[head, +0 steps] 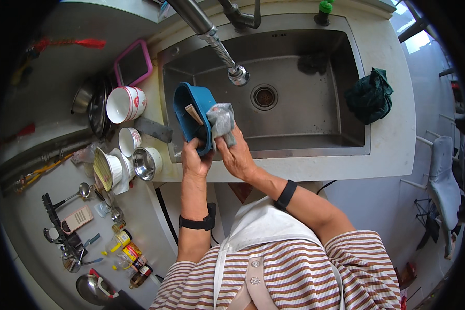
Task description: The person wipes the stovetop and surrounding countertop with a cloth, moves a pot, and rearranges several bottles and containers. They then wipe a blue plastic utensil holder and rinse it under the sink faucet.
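A blue plastic container (pixel 201 97) is tilted over the left front corner of the steel sink (pixel 294 104). My left hand (pixel 195 159) grips its near end, with the thumb at the rim. A flat, light-coloured piece (pixel 194 114) lies inside the container. My right hand (pixel 236 155) holds a grey cloth (pixel 221 120) against the container's right outer side. Above and to the right of the container hangs the faucet's spray head (pixel 238 74). The sink drain (pixel 264 97) is visible to the right of both hands.
A dark green cloth (pixel 370 96) hangs over the sink's right rim. Left of the sink stand white bowls (pixel 126 104), a metal bowl (pixel 144 163), pot lids and a pink-framed board (pixel 133 64). A cleaver blade (pixel 154 130) reaches toward the sink's left edge. A green-capped dispenser (pixel 324 13) is at the back.
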Demonstrator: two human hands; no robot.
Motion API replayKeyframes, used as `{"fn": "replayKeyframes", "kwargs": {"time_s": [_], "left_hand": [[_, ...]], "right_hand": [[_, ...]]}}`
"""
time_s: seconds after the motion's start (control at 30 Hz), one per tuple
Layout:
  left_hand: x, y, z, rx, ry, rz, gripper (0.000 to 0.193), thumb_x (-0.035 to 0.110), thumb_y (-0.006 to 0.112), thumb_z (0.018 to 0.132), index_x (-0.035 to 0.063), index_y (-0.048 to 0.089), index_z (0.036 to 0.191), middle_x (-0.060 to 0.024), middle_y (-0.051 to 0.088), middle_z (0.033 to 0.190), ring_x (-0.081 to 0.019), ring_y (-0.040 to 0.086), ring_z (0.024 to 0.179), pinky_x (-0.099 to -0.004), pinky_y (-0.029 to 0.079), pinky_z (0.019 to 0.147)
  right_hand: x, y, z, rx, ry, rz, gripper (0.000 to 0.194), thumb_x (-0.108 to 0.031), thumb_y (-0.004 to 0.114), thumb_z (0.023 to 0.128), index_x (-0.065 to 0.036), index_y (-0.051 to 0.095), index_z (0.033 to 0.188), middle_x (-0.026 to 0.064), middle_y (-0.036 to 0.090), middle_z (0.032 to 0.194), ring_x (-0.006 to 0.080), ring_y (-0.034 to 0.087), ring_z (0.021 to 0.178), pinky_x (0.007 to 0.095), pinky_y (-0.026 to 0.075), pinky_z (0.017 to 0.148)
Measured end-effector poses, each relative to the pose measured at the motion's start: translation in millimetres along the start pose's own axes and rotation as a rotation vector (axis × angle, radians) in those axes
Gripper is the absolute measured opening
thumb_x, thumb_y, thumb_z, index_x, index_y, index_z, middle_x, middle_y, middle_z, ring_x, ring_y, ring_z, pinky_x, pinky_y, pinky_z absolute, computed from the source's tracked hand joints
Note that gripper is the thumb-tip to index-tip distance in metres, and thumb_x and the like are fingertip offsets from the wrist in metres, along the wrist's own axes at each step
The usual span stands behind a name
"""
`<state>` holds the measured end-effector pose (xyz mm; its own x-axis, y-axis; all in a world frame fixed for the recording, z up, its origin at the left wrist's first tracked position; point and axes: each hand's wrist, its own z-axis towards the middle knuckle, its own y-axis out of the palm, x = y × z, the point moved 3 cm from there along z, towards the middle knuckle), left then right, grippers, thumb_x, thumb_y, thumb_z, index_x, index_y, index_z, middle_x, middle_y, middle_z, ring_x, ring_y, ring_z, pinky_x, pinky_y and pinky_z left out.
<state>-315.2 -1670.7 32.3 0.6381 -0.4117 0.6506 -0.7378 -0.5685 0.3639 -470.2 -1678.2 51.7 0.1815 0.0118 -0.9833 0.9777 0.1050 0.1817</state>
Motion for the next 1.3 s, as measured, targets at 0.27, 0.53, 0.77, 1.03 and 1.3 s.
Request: {"fn": "replayKeyframes", "kwargs": {"time_s": [0.27, 0.53, 0.77, 1.03, 1.3], "left_hand": [[3.2, 29.3, -44.3, -0.136, 0.078, 0.229, 0.062, 0.003, 0.039, 0.081, 0.0112, 0.034, 0.142, -0.0197, 0.047, 0.136, -0.0434, 0.053, 0.119, -0.0652, 0.051, 0.090], [9.6, -11.6, -20.8, -0.072, -0.003, -0.004, 0.063, 0.001, 0.045, 0.074, 0.0054, 0.041, 0.137, -0.0174, 0.053, 0.128, -0.0376, 0.057, 0.114, -0.0569, 0.056, 0.087], [8.7, -10.2, -16.9, -0.013, 0.024, -0.043, 0.060, -0.002, 0.047, 0.073, 0.0046, 0.047, 0.133, -0.0137, 0.058, 0.122, -0.0298, 0.057, 0.115, -0.0397, 0.045, 0.104], [16.0, 24.9, -56.2, -0.194, 0.099, 0.236, 0.066, 0.001, 0.042, 0.077, 0.0096, 0.036, 0.142, -0.0193, 0.051, 0.132, -0.0408, 0.057, 0.115, -0.0626, 0.053, 0.088], [10.9, 18.7, -49.5, -0.235, 0.107, 0.246, 0.063, 0.001, 0.043, 0.080, 0.0064, 0.036, 0.142, -0.0219, 0.050, 0.133, -0.0433, 0.055, 0.117, -0.0637, 0.050, 0.092]], "right_hand": [[-1.4, -13.3, 101.1, -0.191, 0.084, 0.006, 0.032, -0.030, 0.042, 0.100, -0.002, 0.058, 0.101, 0.0228, 0.058, 0.102, 0.0366, 0.059, 0.088, 0.0383, 0.046, 0.083], [-2.7, 6.0, 36.7, -0.295, -0.068, -0.062, 0.047, -0.027, 0.046, 0.098, 0.011, 0.050, 0.125, 0.0316, 0.038, 0.142, 0.0451, 0.024, 0.141, 0.0434, 0.024, 0.115], [-12.5, 9.0, -6.3, -0.104, -0.308, -0.225, 0.048, -0.013, 0.053, 0.093, 0.004, 0.044, 0.137, 0.0254, 0.037, 0.146, 0.0414, 0.021, 0.144, 0.0478, 0.024, 0.115], [-25.7, -4.7, 84.7, -0.277, -0.260, -0.158, 0.036, -0.028, 0.039, 0.099, 0.000, 0.058, 0.110, 0.0292, 0.048, 0.130, 0.0446, 0.043, 0.126, 0.0458, 0.035, 0.107], [-18.3, -5.7, 108.1, -0.260, 0.460, 0.332, 0.063, -0.051, 0.038, 0.099, 0.006, 0.056, 0.119, 0.0192, 0.063, 0.108, 0.0248, 0.064, 0.092, 0.0380, 0.051, 0.085]]}}
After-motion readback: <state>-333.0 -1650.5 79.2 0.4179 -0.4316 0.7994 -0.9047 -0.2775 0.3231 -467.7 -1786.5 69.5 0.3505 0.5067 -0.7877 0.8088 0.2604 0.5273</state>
